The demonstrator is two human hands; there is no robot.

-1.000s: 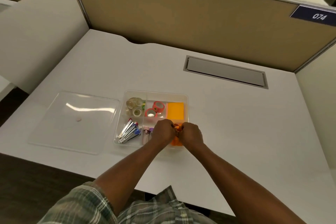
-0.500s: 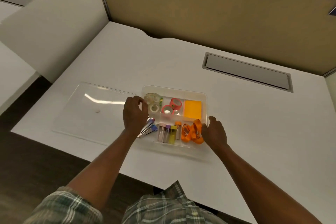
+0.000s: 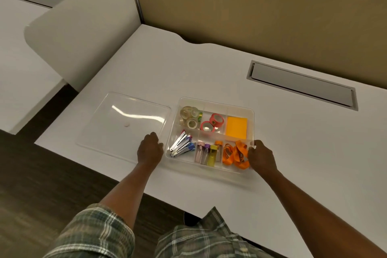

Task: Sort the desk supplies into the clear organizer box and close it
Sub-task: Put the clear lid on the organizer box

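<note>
- While the clear organizer box (image 3: 211,134) sits open near the front edge of the white desk (image 3: 209,73), its six compartments show clear tape rolls (image 3: 189,116), pink tape rolls (image 3: 212,122), an orange sticky pad (image 3: 236,130), metal clips (image 3: 181,146), small coloured vials (image 3: 207,153) and an orange lanyard (image 3: 235,154).
- Half a second ago my left hand (image 3: 149,150) hovered over the box's left compartments; now it curls on the near right edge of the flat lid (image 3: 123,124), though I cannot tell if it grips.
- My right hand (image 3: 261,156) has settled against the box's right wall, fingers bent around the rim.
- Lid and box lie just beside each other; bare desk stretches behind and to the right.
</note>
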